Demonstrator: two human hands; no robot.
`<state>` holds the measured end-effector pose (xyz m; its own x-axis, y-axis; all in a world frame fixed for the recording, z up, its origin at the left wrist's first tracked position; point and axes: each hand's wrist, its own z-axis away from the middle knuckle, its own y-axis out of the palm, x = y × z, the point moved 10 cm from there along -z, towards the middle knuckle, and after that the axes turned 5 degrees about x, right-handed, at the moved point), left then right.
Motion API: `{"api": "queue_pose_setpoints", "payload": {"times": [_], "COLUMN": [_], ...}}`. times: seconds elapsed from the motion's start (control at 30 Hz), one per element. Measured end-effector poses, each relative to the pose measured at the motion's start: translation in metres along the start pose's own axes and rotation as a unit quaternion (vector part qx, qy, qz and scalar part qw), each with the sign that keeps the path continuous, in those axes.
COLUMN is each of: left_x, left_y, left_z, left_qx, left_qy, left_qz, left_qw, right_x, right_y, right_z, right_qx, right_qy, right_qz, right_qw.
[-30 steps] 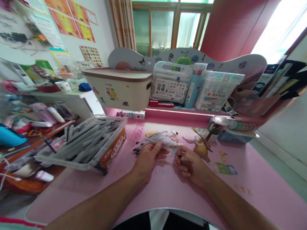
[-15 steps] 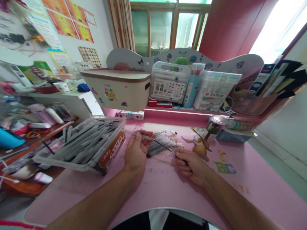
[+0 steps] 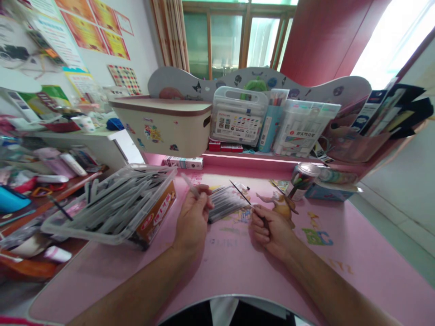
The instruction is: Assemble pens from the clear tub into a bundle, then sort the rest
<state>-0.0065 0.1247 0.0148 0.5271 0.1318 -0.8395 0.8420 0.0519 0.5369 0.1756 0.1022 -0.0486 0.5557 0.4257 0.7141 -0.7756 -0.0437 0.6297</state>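
Between the fingers of my left hand (image 3: 194, 213) is a translucent pen barrel (image 3: 190, 185), tilted up and to the left. My right hand (image 3: 268, 226) pinches a thin black pen refill (image 3: 241, 193) near its lower end, its free tip pointing up and left. Barrel and refill are apart. Behind and between my hands lies a bundle of similar pens (image 3: 227, 202), side by side on the pink table (image 3: 217, 267). A clear plastic tray (image 3: 118, 236), heaped with more translucent barrels (image 3: 122, 203), sits left of my left hand.
A brown printed box (image 3: 158, 215) is under the tray's right side. At the back right stands a jar of pens (image 3: 302, 181) beside a blue box (image 3: 333, 191). Above, a shelf holds a beige bin (image 3: 163, 129) and clear marker cases (image 3: 239, 120).
The black refill, whose tip was at the barrel's end, has come away from it and now points up. My left hand has turned the barrel more upright.
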Motion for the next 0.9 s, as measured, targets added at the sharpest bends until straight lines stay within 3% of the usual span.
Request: {"api": "queue_pose_setpoints", "payload": {"times": [0.13,0.2,0.3,0.37,0.43,0.53,0.63,0.8,0.9], "left_x": [0.051,0.062,0.061,0.06,0.067,0.082,0.094,0.107,0.108], "left_y": [0.021,0.027,0.027,0.024,0.025,0.034,0.044,0.048,0.048], "left_z": [0.018,0.023,0.021,0.02,0.026,0.046,0.064,0.07,0.067], "left_qx": [0.09,0.114,0.104,0.083,0.074,0.079,0.077,0.071,0.069], "left_qy": [-0.161,-0.181,-0.167,-0.178,-0.243,-0.368,-0.434,-0.446,-0.433], "left_qz": [-0.041,-0.039,-0.027,0.003,0.037,0.091,0.138,0.184,0.208], "left_qw": [0.982,0.976,0.98,0.98,0.967,0.922,0.887,0.873,0.875], "right_x": [-0.007,-0.017,-0.022,-0.011,0.011,0.041,0.049,0.031,0.027], "right_y": [0.019,0.028,0.03,0.022,0.013,0.017,0.038,0.075,0.079], "right_z": [0.006,0.01,0.01,0.007,0.008,0.023,0.039,0.045,0.043], "right_qx": [0.05,0.078,0.086,0.046,-0.012,-0.076,-0.077,0.028,0.046], "right_qy": [0.003,0.03,0.039,-0.013,-0.103,-0.238,-0.321,-0.376,-0.371], "right_qz": [0.047,0.092,0.141,0.171,0.227,0.346,0.452,0.579,0.605], "right_qw": [0.998,0.992,0.986,0.984,0.968,0.904,0.829,0.723,0.703]}}
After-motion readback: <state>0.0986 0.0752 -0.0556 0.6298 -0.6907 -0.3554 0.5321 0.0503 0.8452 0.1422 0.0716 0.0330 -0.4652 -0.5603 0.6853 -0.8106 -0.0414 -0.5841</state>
